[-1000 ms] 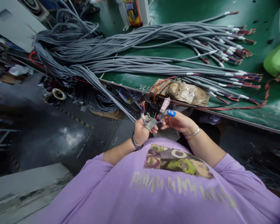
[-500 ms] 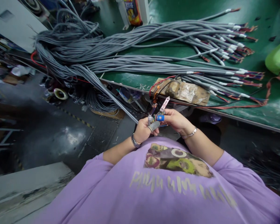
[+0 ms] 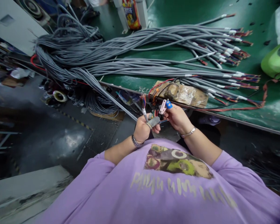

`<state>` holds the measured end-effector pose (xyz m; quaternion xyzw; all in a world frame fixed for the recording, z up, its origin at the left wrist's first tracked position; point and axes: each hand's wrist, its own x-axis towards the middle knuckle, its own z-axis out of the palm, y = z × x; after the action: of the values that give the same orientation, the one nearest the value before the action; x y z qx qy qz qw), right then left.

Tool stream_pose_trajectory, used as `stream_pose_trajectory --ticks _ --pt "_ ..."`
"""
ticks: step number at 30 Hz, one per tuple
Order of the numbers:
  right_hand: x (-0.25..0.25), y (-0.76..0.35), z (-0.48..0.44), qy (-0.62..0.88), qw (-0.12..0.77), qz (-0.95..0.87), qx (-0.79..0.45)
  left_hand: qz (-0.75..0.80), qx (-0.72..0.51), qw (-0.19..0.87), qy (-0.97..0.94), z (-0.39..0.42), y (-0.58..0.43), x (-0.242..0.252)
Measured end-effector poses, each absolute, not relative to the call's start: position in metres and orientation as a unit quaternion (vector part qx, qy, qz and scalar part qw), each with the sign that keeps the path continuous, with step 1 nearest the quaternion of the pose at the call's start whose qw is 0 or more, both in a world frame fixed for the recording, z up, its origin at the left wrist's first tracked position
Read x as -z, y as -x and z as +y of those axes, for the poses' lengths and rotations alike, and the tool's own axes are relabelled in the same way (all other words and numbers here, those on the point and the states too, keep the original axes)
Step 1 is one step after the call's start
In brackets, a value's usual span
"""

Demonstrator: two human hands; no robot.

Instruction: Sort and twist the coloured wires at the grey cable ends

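My left hand is closed around a grey cable, whose end points up with red, blue and brown wires fanned out. A grey cover sits on the thumb of this hand. More thin coloured wires stick up between its fingers, and a few point right towards my other hand. My right hand, with a blue cover on one fingertip, pinches a small pale pink tool with holes in it; its exact kind is unclear. The two hands are slightly apart, in front of the table edge.
Long grey cables lie across the green table, their stripped ends to the right. A taped wooden block sits at the table edge. A light green container stands at the right. Coiled cable lies below the table.
My right hand has moved slightly up and right, away from my left hand, and the pink tool has turned with it. The cable end in my left hand now shows more fully.
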<state>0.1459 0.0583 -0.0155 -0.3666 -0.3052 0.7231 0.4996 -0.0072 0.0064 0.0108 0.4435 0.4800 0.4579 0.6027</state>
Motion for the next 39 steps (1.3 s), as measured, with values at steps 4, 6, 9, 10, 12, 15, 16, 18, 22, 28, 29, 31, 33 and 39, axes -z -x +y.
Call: stream_pose_trajectory --ticks 4,6,9,10,12,15,16,18,22,28,29,31,33,39 --pt "0.026 -0.14 0.061 0.42 0.598 -0.33 -0.597 0.49 -0.438 0.611 -0.441 0.012 0.005 -0.01" --pt "0.027 -0.138 0.062 0.401 0.583 -0.323 -0.629 0.49 -0.434 0.615 -0.44 0.013 0.005 -0.009" --pt "0.024 -0.135 0.062 0.347 0.519 -0.281 -0.729 0.488 -0.428 0.619 -0.443 0.014 0.004 -0.006" --pt "0.021 -0.134 0.063 0.334 0.511 -0.261 -0.748 0.488 -0.426 0.619 -0.444 0.013 0.004 -0.006" --pt "0.016 -0.132 0.063 0.324 0.523 -0.228 -0.755 0.489 -0.421 0.619 -0.449 0.013 0.004 -0.006" --pt "0.011 -0.129 0.063 0.339 0.549 -0.2 -0.737 0.493 -0.412 0.614 -0.457 0.012 0.003 -0.006" --pt "0.011 -0.128 0.064 0.347 0.553 -0.195 -0.732 0.496 -0.409 0.613 -0.46 0.012 0.003 -0.006" --pt "0.01 -0.127 0.064 0.355 0.559 -0.19 -0.725 0.503 -0.401 0.61 -0.463 0.012 0.003 -0.005" --pt "0.012 -0.127 0.063 0.352 0.549 -0.184 -0.735 0.51 -0.395 0.606 -0.465 0.011 0.005 -0.003" --pt "0.02 -0.143 0.053 0.319 0.471 -0.202 -0.797 0.507 -0.419 0.601 -0.454 0.004 0.009 -0.001" --pt "0.023 -0.147 0.05 0.306 0.458 -0.211 -0.808 0.51 -0.423 0.597 -0.453 0.003 0.01 -0.001" --pt "0.031 -0.155 0.042 0.271 0.422 -0.246 -0.829 0.521 -0.436 0.582 -0.447 0.0 0.012 0.001" --pt "0.037 -0.159 0.033 0.232 0.375 -0.304 -0.844 0.529 -0.455 0.563 -0.443 -0.003 0.014 0.003" --pt "0.03 -0.148 0.015 0.315 0.469 -0.374 -0.735 0.55 -0.447 0.536 -0.459 -0.004 0.014 0.009"
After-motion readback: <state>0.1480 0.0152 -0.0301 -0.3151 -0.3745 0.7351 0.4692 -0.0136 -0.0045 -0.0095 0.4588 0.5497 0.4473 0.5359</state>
